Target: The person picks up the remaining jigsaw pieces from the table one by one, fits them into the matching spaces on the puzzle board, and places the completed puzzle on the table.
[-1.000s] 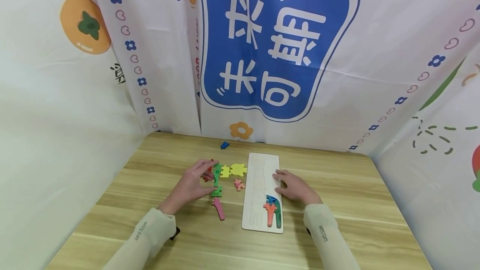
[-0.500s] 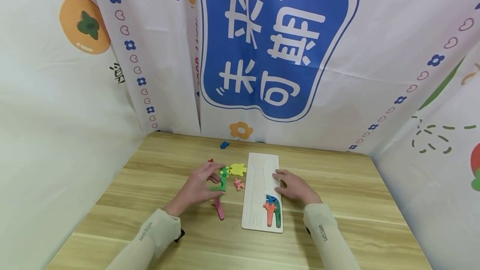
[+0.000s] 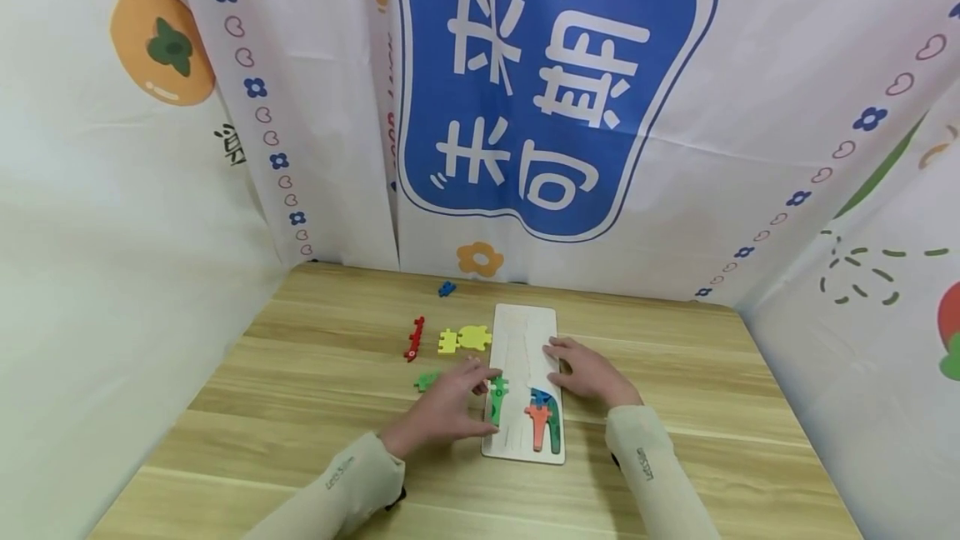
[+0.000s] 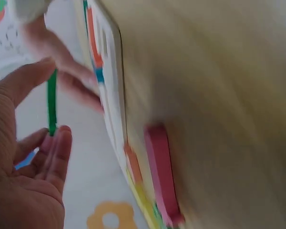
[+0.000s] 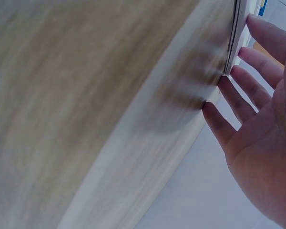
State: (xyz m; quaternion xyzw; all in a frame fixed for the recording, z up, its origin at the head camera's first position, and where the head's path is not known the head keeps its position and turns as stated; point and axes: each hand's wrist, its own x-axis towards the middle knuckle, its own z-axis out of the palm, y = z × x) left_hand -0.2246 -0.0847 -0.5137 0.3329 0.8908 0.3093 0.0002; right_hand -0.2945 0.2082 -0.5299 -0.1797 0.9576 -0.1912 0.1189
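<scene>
The white puzzle board [image 3: 517, 327] lies flat on the wood-grain worktop [image 3: 675, 348], and the rest is placed from it. Over the near part of its left side, the left hand [image 3: 444, 408] pinches a green piece [image 3: 497, 400] lengthwise, thumb at one end and fingertips at the other, the fingers only as far apart as the piece is long. The piece seems raised clear of the board, though the left wrist view is too blurred to judge how high.

At the board's right edge rests the right hand [image 3: 588, 372], its fingers loosely spread, tips touching the rim and gripping nothing. In the board's near right corner sit an orange piece [image 3: 537, 427], a dark green piece [image 3: 555, 432] and a blue piece [image 3: 541, 397].

Left of the board, a round yellow piece [image 3: 474, 337] lies just beside it, then a smaller yellow piece [image 3: 447, 342]; farther out are a red piece [image 3: 415, 340] and a second green piece [image 3: 425, 382]. A pink piece [image 4: 162, 174] (best seen from the left wrist) also lies off that side. Beyond the board's far left corner lies a small blue piece [image 3: 447, 288].
</scene>
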